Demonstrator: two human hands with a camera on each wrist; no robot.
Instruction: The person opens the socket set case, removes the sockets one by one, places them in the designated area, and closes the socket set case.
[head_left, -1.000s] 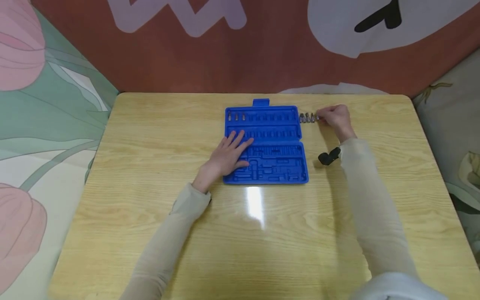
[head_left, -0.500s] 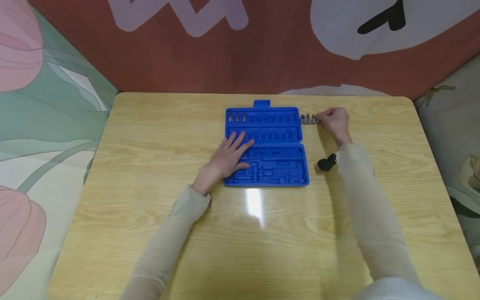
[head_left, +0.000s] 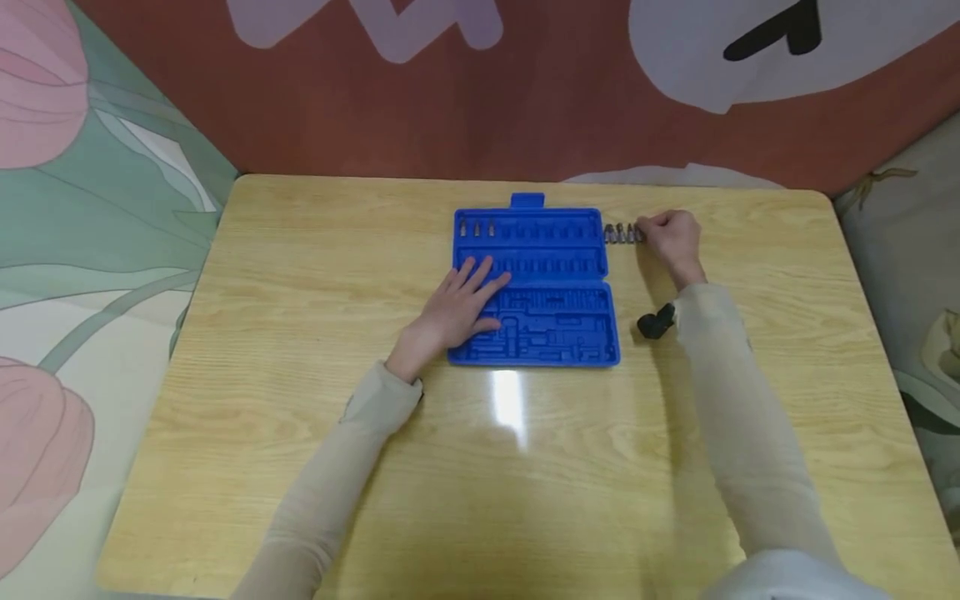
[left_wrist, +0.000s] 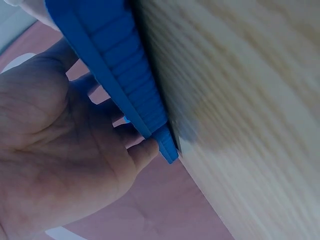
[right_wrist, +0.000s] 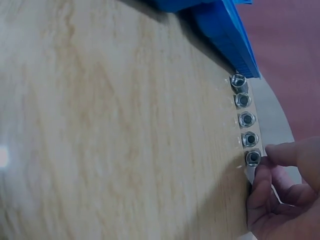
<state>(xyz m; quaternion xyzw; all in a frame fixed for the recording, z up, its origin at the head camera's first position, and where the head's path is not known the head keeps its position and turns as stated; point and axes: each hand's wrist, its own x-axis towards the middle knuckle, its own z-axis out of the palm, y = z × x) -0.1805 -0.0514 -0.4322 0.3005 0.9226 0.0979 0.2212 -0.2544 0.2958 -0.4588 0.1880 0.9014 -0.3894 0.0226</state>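
A blue plastic tool case (head_left: 558, 333) lies unfolded on the table, its moulded slots facing up. Three small metal pieces (head_left: 477, 229) sit in the upper left slots. My left hand (head_left: 453, 312) rests with spread, straight fingers over the case's left side; in the left wrist view its fingers (left_wrist: 142, 152) reach across the rim. To the right of the case, several silver sockets (right_wrist: 247, 119) stand in a row, starting close to its edge. With thumb and curled index finger, my right hand (right_wrist: 287, 187) pinches the end socket (right_wrist: 253, 158), farthest from the case.
The wooden table (head_left: 337, 242) runs back to a red wall (head_left: 375, 125) with printed shapes. A black wrist-camera piece (head_left: 656, 322) sticks out beside the right cuff, low over the tabletop. A bright light reflection shows in front of the case.
Both hands stay nearly where they were, the right still at the end of the socket row. The whole head view has shifted slightly.
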